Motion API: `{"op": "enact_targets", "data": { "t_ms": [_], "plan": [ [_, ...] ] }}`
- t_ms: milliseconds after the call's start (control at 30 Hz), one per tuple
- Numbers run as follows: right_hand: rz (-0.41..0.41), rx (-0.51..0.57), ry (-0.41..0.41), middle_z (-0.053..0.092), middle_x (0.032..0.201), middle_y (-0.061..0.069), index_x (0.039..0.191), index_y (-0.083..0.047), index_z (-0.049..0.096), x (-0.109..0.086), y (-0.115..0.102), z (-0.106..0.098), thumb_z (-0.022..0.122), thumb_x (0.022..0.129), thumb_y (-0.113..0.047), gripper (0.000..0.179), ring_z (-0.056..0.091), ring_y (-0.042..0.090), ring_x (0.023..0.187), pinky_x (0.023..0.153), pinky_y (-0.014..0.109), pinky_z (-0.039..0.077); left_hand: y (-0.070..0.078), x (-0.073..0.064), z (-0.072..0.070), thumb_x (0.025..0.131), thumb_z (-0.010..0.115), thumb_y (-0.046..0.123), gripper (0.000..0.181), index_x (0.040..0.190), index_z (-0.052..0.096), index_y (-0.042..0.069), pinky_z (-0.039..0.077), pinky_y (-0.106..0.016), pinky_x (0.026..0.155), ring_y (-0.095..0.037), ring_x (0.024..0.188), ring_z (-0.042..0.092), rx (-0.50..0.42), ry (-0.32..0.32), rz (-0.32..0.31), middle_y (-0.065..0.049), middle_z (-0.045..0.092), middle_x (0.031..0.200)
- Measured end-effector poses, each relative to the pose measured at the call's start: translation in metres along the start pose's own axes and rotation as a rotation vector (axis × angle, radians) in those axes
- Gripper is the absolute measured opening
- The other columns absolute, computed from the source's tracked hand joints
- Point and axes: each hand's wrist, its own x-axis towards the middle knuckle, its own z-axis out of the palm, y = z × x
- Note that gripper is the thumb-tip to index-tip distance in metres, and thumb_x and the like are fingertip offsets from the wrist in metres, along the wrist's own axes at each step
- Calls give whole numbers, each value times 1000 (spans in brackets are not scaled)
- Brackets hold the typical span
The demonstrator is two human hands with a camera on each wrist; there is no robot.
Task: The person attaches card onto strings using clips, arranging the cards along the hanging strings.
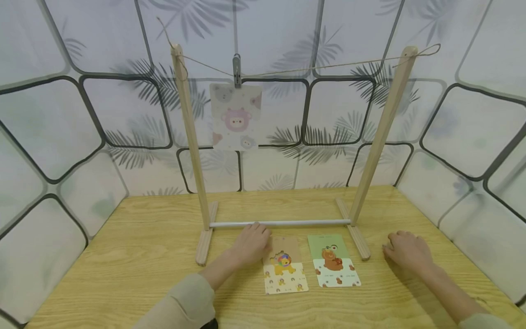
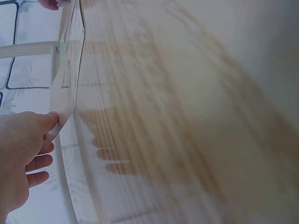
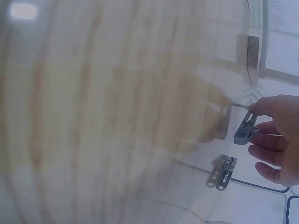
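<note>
My left hand (image 1: 251, 242) pinches the upper left corner of an orange and cream card with a lion on it (image 1: 283, 279). In the left wrist view that card (image 2: 64, 91) tilts up from the table at the thumb. A green and white card with a bear (image 1: 333, 262) lies just right of it. Over at the right, my right hand (image 1: 408, 250) holds a grey clothespin (image 3: 245, 131) between thumb and fingers, seen in the right wrist view. A second grey clothespin (image 3: 224, 172) lies on the table near those fingers.
Behind the cards stands a wooden frame (image 1: 191, 137) with a white bottom bar (image 1: 304, 223). Twine (image 1: 341, 66) spans its posts; a clothespin (image 1: 237, 71) on it holds a pale card with a pink animal (image 1: 236, 121). Patterned cloth (image 1: 337, 173) closes off the back and sides.
</note>
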Motion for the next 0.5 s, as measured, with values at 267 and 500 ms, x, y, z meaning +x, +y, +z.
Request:
{"op": "enact_targets", "data": {
  "t_ms": [267,500],
  "plan": [
    [22,35,35,61,79,19,91,7,62,4,0,-4,67,80,-17,27,58,37,68,52,45,46,0,1,0,86,63,21,15,92,63,7,44,-26,71,-15,78,51,8,46,18,-3,57,87],
    [24,55,57,61,81,19,96,9,60,5,0,-9,66,80,-16,30,58,36,69,53,44,46,-1,2,-1,85,61,15,7,85,59,8,40,-25,64,-13,69,45,24,126,27,0,48,76]
  ]
}}
